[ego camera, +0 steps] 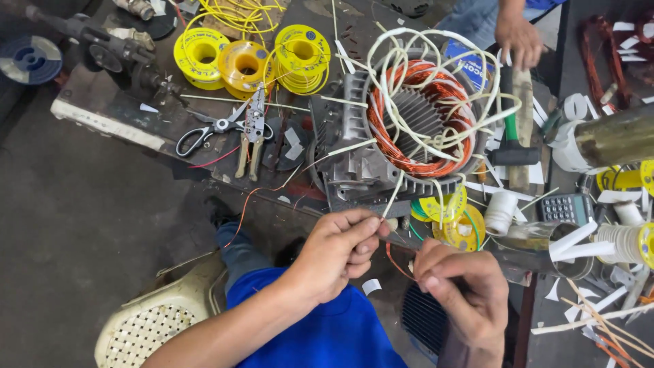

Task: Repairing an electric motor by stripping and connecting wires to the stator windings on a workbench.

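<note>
A grey motor stator (354, 160) with copper windings (409, 146) and several white sleeved leads (436, 75) lies on the workbench. My left hand (337, 252) pinches the end of one white sleeved lead (393, 194) that runs down from the stator. My right hand (463, 286) is closed on a thin copper wire (395, 264) just below and to the right of it. The two hands are close together near the bench's front edge, above my blue-clad lap.
Yellow wire spools (245, 58) stand at the back left. Scissors (208, 131) and pliers (252, 133) lie left of the stator. A hammer (512, 140), a calculator (565, 208) and white tape rolls (501, 212) sit to the right. Another person's hand (519, 37) rests at the far edge. A cream plastic chair (160, 320) is below left.
</note>
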